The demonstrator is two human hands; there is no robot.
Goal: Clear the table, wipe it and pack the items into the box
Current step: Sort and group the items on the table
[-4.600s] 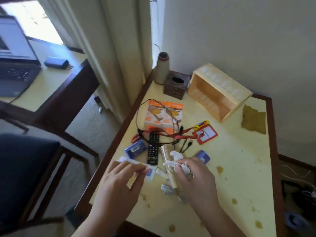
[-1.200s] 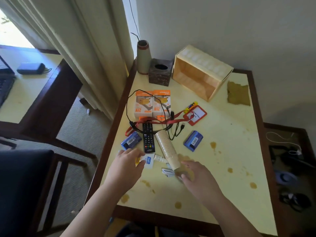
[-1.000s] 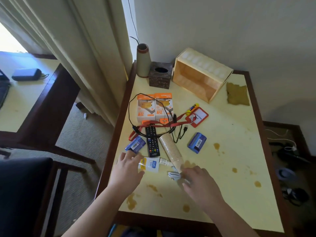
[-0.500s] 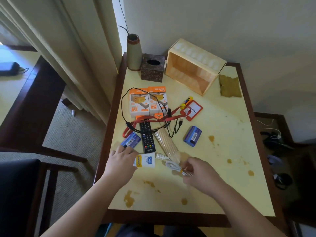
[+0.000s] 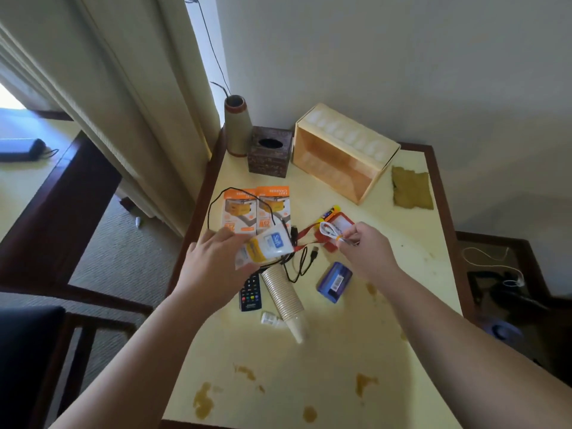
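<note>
Your left hand (image 5: 213, 261) grips a tube (image 5: 266, 246), hiding the remote's (image 5: 251, 292) top; your right hand (image 5: 365, 249) pinches a coiled white cable (image 5: 328, 231), its ends unclear.

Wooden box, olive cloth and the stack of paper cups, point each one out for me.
Wooden box (image 5: 356, 136), head view, on its pale top panel.
Cloth (image 5: 411, 188), head view, on its middle.
Cup stack (image 5: 283, 292), head view, midway along the lying stack.

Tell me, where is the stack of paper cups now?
The stack of paper cups lies on its side on the table, between the remote control on its left and the blue box on its right.
</note>
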